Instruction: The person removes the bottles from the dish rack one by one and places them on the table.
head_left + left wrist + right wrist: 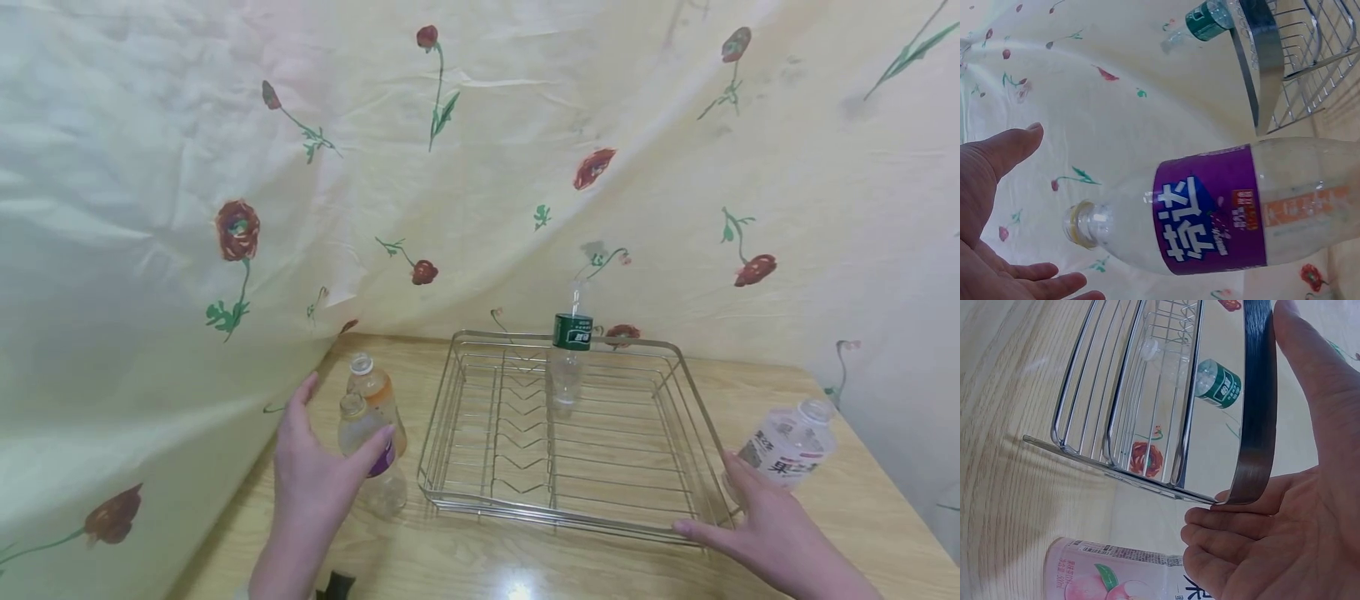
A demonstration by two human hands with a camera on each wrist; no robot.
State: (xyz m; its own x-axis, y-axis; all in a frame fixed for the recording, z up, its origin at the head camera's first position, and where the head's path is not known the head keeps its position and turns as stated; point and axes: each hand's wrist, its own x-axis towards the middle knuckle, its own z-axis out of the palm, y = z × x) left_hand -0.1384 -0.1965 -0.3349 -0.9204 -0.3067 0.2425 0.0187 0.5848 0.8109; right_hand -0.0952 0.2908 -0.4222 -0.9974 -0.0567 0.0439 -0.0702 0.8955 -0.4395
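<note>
My left hand (318, 471), thumb and fingers spread apart, is near the clear bottle with a purple label (1210, 212). In the left wrist view a gap shows between that hand and the bottle's uncapped neck. Behind this bottle stands an orange-labelled bottle (378, 392). My right hand (780, 521) holds the near right corner of the wire dish rack (1259, 412), thumb against the front rim and fingers round the side. A green-labelled bottle (573, 333) stands upright at the rack's back. Close by the right hand is a pink peach-label bottle (787, 442), partly hidden by it.
A wooden table (450, 558) carries the rack and the bottles. Hung cloth with red flowers (480, 208) borders the back and left of the table. A small black object (337, 585) shows at the bottom edge of the head view.
</note>
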